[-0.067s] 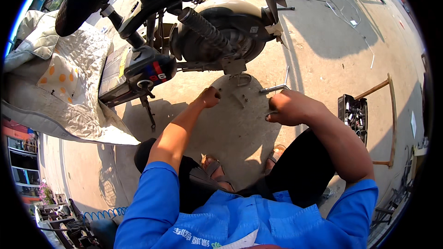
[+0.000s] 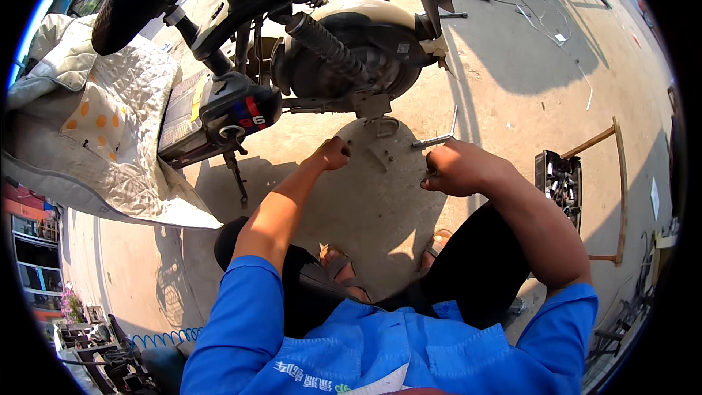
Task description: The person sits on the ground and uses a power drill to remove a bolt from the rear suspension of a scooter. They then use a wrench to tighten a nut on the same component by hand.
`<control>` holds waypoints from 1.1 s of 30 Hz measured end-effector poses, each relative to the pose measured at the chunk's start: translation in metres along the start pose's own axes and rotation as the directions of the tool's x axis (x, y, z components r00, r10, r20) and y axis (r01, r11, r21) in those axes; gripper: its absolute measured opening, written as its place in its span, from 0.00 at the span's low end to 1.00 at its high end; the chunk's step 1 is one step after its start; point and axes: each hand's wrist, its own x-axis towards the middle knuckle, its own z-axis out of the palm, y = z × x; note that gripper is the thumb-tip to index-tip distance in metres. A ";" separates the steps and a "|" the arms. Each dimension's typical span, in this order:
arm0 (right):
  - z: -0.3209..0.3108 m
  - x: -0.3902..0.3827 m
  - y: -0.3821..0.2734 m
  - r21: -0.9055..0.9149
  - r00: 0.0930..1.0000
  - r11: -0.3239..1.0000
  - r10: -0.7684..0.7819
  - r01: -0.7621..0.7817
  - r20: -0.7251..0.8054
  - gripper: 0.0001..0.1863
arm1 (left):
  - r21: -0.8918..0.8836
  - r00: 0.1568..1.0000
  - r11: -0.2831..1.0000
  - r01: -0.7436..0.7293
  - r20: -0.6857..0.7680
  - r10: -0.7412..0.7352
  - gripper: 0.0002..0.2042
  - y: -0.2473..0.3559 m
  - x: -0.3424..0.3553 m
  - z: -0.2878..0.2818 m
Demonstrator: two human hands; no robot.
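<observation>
My left hand (image 2: 336, 153) is closed in a loose fist above the shaded ground, in front of the scooter. Its curled fingers hide whatever may be inside. Over to the right, my right hand (image 2: 459, 168) is also closed, thumb against the bent fingers; what it holds, if anything, I cannot make out. Just beyond that hand, a metal bent-handled wrench (image 2: 437, 141) lies on the ground. A few small dark metal parts (image 2: 390, 154) lie between my hands. The scooter's rear wheel (image 2: 391, 73), coil shock absorber (image 2: 325, 45) and side stand (image 2: 236, 175) are ahead, untouched.
A quilted cover (image 2: 139, 102) drapes at the scooter's left. At my right is a black tray (image 2: 541, 168) of sockets beside a wooden frame (image 2: 620, 175). Thin cables (image 2: 541, 23) lie on the concrete at far right. My sandalled feet (image 2: 338, 267) are below my hands.
</observation>
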 end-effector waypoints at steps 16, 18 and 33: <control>0.035 0.028 -0.005 -0.118 0.987 0.990 -0.089 0.073 -0.135 0.17 | -0.578 0.999 0.815 0.048 0.028 -0.039 0.10 0.147 -0.089 -0.077; 0.036 0.033 -0.007 -0.105 0.970 0.986 -0.151 0.133 -0.192 0.16 | -0.800 0.996 0.595 0.077 0.033 -0.084 0.11 0.171 -0.113 -0.078; 0.054 0.043 -0.031 0.009 0.855 0.951 -0.272 0.308 -0.441 0.14 | -0.993 0.967 0.098 0.069 0.043 -0.251 0.12 0.172 -0.134 -0.031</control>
